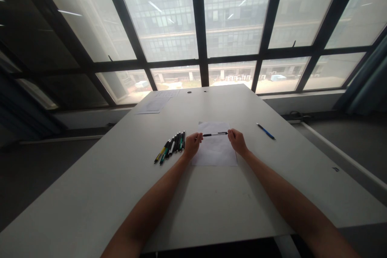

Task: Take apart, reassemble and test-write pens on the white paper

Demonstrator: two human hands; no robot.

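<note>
Between my two hands a pen (215, 134) with a pale barrel and black ends is held level above a sheet of white paper (214, 155). My left hand (192, 144) is closed on the pen's left, black end. Its right end is pinched by the fingers of my right hand (237, 141). Left of my left hand lies a group of several pens (171, 147), mostly black with green, yellow and white parts. A single blue pen (266, 131) rests apart on the table, to the right of my right hand.
The white table (121, 185) reaches toward large windows (172, 16). Printed sheets (154, 104) lie at its far left. A dark round disc (189, 92) sits near the far edge, and a small dark mark (335, 169) is near the right edge.
</note>
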